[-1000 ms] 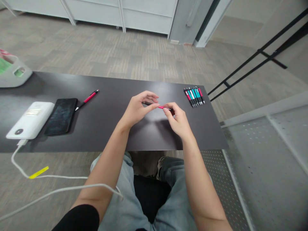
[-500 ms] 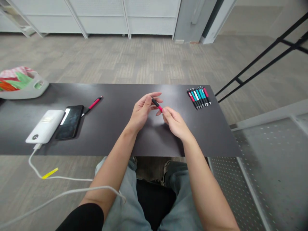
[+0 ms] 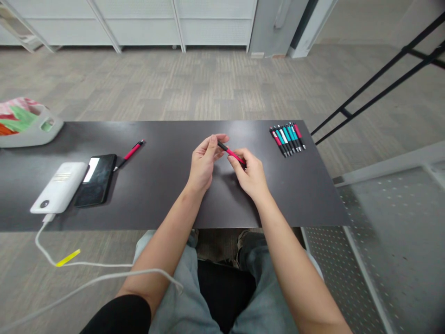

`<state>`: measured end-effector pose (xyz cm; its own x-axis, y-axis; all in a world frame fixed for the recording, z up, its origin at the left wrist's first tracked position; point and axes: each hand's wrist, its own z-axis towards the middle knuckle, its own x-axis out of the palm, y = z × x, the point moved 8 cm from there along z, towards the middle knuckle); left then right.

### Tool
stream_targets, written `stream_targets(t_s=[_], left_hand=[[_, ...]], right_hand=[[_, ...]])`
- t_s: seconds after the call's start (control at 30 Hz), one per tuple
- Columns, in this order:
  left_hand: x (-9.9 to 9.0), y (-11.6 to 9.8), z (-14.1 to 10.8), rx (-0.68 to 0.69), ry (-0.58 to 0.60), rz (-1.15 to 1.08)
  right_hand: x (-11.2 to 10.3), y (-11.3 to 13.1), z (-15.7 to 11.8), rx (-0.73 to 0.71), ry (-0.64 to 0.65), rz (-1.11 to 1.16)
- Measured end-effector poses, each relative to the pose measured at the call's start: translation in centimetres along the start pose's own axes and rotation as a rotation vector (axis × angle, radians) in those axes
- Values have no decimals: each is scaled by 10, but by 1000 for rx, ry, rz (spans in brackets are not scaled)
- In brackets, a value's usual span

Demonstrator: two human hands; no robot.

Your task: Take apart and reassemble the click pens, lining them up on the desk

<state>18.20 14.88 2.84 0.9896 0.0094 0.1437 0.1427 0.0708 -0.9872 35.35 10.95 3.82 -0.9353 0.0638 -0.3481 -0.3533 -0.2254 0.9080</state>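
Observation:
Both of my hands hold one red and black pen (image 3: 233,154) above the middle of the dark table (image 3: 167,195). My left hand (image 3: 203,162) pinches its black end between thumb and fingers. Around the red barrel, toward the other end, the fingers of my right hand (image 3: 251,174) are closed. To the right lies a row of several pens (image 3: 288,139) side by side, in red, teal and white with black grips. A single red and black pen (image 3: 130,155) rests on the left part of the table, its tip close to a black phone (image 3: 97,181).
A white power bank (image 3: 60,188) sits beside the phone, with a white cable (image 3: 93,264) running over the table edge and across my left arm. At the far left stands a white basket (image 3: 41,132) with colourful contents. Black metal bars (image 3: 375,76) rise beyond the right edge.
My right hand has shifted along the pen, so more of the red barrel shows between my hands. The view has tilted slightly; the pens on the table lie as before.

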Motion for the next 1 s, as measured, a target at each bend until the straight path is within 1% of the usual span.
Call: stream_targets(t_s=[0.13, 0.23, 0.33, 0.4, 0.5, 0.67, 0.8, 0.9, 1.0], left_hand=[[-4, 3, 3, 6, -11, 6], [-5, 6, 3, 1, -10, 4], [-7, 9, 4, -12, -20, 4], [-8, 10, 4, -19, -27, -18], [-10, 9, 4, -7, -29, -21], [-14, 6, 5, -6, -40, 8], [-17, 6, 6, 8, -59, 39], [-20, 10, 6, -4, -91, 23], [-29, 2, 8, 45, -117, 2]], right_hand=[[3, -2, 2, -33, 20, 4], [1, -3, 1, -53, 9, -8], [0, -6, 0, -27, 10, 13], [0, -7, 0, -8, 38, 33], [-1, -4, 3, -16, 69, 25], [-7, 1, 6, -28, 35, 36], [-3, 3, 7, -22, 76, 30], [-2, 5, 8, -43, 81, 11], [-1, 5, 7, -38, 88, 28]])
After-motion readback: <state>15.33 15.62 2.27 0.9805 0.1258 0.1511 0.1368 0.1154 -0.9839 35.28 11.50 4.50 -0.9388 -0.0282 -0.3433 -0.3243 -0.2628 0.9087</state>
